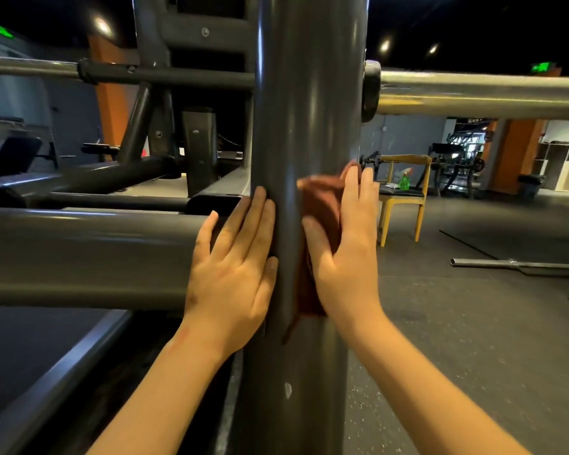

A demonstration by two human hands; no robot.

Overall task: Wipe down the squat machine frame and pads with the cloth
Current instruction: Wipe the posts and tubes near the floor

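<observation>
Closest to me, both arms are reaching in at the big grey upright post [296, 93] of the squat machine. The left hand [234, 267] lies flat on the post's left side, fingers straight, holding nothing. The right hand [345, 251] is spread flat too, pressing the brown cloth [321, 205] against the right side of the post with its palm, thumb and fingers. The cloth is sandwiched between hand and metal, with a tail hanging loose below the palm.

That's my first worry. Nothing's actually gripping the cloth, so on a long stroke it could slide out from under the palm and drop to the floor [440, 323]. The post is glossy, so the bracing hand could skid as well.

The left fingertips sit right where the fat horizontal tube [79, 254] meets the post, an easy spot to jam a finger if that hand slides sideways.

A bit higher, the steel bar [473, 93] sticks out to the right above the cloth. Wipe upward without looking and the knuckles or forehead meet it.

Further back there's a barbell [519, 266] lying on the floor, a proper trip hazard for anyone stepping round the frame. The green spray bottle [404, 180] is way off on the yellow chair [404, 218], well out of reach.
</observation>
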